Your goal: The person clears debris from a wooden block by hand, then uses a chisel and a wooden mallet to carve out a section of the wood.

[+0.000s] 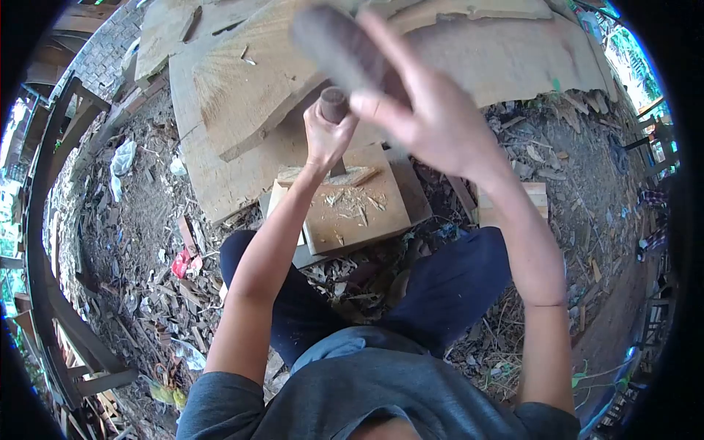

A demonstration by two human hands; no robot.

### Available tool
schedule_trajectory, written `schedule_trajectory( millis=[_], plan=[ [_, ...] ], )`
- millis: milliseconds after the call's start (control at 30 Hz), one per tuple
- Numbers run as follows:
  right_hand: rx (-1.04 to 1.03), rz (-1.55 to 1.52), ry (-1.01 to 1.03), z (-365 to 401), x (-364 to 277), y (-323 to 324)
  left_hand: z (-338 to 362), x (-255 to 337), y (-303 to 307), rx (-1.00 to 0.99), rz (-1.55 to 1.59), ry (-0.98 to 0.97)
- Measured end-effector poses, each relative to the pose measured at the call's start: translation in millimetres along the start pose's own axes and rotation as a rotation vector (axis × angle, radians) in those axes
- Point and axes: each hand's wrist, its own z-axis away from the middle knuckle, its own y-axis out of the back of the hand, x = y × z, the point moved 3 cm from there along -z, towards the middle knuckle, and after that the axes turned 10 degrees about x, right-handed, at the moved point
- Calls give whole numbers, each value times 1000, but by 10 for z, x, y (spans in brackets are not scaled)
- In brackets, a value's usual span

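My left hand (323, 139) is closed around the upright handle of a chisel (334, 105). Its metal blade comes down onto a small flat piece of wood (360, 178), which lies on a thick wooden block (359, 229). Pale chips (359, 203) are scattered over the block in front of that piece. Above and to the right, my right hand (433, 121) grips a dark brown wooden mallet (341, 48). Motion blurs the mallet, and its exact shape is hard to make out. In this view its head appears just above the chisel's handle end.
Large wooden slabs (506, 62) lie beyond the block. Shavings and scraps (147, 257) cover the ground, with a red wrapper (180, 264) to the left. A small board (513, 204) lies at right. My knees (469, 268) flank the block, and a wooden frame (51, 293) stands far left.
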Motion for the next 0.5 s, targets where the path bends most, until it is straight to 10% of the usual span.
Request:
schedule_trajectory(
  millis=[133, 233, 400, 467, 500],
  plan=[
    [311, -239, 108, 55, -62, -50, 7, 63, 11, -18, 16, 34],
    [-173, 17, -116, 83, 105, -260, 49, 141, -10, 71, 100, -10],
    [481, -230, 184, 239, 721, -716, 232, 118, 88, 4, -33, 136],
    [-199, -396, -506, 481, 804, -858, 370, 234, 115, 43, -105, 76],
    [-291, -218, -502, 555, 907, -956, 434, 218, 168, 27, -103, 110]
  ],
)
